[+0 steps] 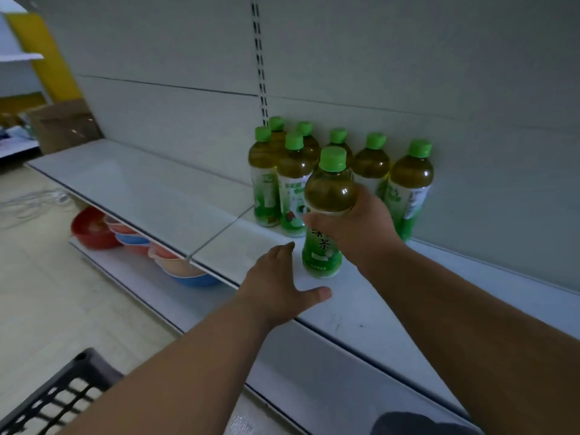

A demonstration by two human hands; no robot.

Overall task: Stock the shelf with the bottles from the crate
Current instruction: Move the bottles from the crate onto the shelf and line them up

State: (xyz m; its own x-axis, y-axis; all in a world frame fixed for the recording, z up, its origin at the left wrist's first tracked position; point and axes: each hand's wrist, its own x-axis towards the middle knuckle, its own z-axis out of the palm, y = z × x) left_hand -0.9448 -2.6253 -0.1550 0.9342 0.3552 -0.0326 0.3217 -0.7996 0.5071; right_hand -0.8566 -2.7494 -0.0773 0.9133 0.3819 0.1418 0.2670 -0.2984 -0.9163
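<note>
Risk, largest item first. The shelf (163,183) is a smooth, slightly glossy white board, bare along its left half, with a seam between two panels just left of the stocked group. A bottle set down off-square on this surface could skate or rock.

The stocked group (314,171) stands at the back wall: seven green-capped tea bottles, upright, tightly packed, several touching. Judgement: the main hazard is collision. The held bottle (326,215) sits directly in front of the group, close to the front-row bottle (290,189). If it is pushed in too fast or tilted, it could knock that one into its neighbours and topple several. The bottles are tall and narrow, so they probably tip easily.

Second hazard: the held bottle's base is at or just above the shelf surface; I cannot tell whether it touches. Letting go before it is seated flat could drop or tip it toward the front edge.

The crate (56,400) shows only as a dark slatted corner at lower left; contents not visible.

Hands. The right hand (361,224) wraps the held bottle around its mid-body, fingers curled across the label, thumb side behind; firm grip, bottle near upright. The left hand (282,287) is spread and relaxed, fingers extended, thumb out, holding nothing, over the shelf's front edge just left of the bottle. Contact with the shelf not determinable.
</note>
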